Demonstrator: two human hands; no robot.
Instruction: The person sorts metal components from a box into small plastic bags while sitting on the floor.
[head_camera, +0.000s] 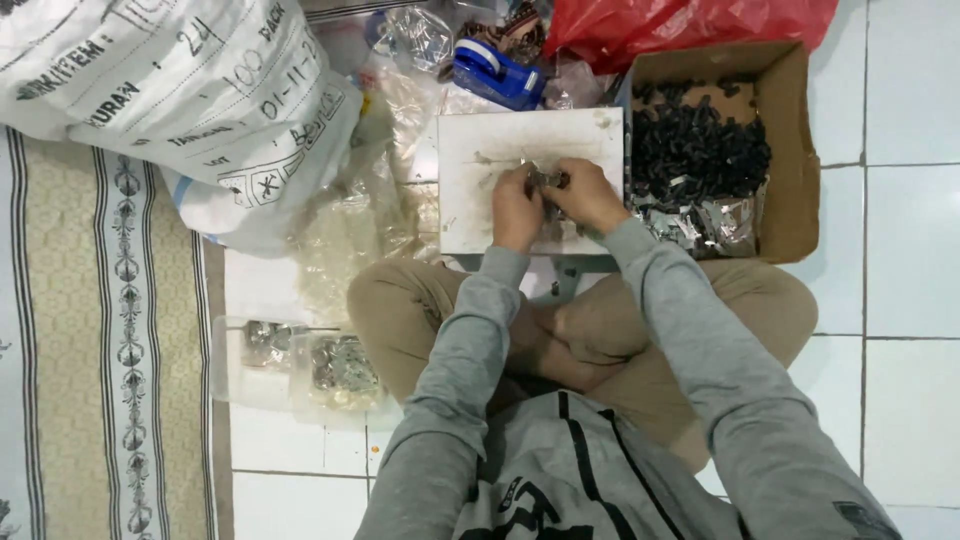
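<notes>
Sacking of white woven plastic, a large bulging sack (170, 95), is seen at the upper left corner of the tiled floor (910, 250), partly lying over a patterned mat (110, 330) that runs down the left edge. Crossed legs in tan trousers (400, 310) are folded on the floor at the centre, and grey sleeves are stretched forward from them. A brown cardboard box (795, 150) is set at the upper right, just beside the right edge of a white board (480, 170); black small parts (700, 145) are heaped in its far half and shiny metal pieces (705, 222) along its near edge. A red plastic bag (680, 22) is pressed against the box's far side. Clear plastic bags (350, 225) are crumpled beside the board's left edge. Two clear trays (225, 365) holding metal parts are placed by the left knee. A blue tape dispenser (497, 72) is lying beyond the board's far edge.

Both forearms are angled inward, so that the hands are brought together over the near half of the board. The left hand (517, 205) is held knuckles up, its fingers curled and pressed onto a small metal part (549, 181). The right hand (588, 195) is turned inward in the same way, its fingertips pinched on the same part from the other side. The part is held between the two hands, just above the board's middle.
</notes>
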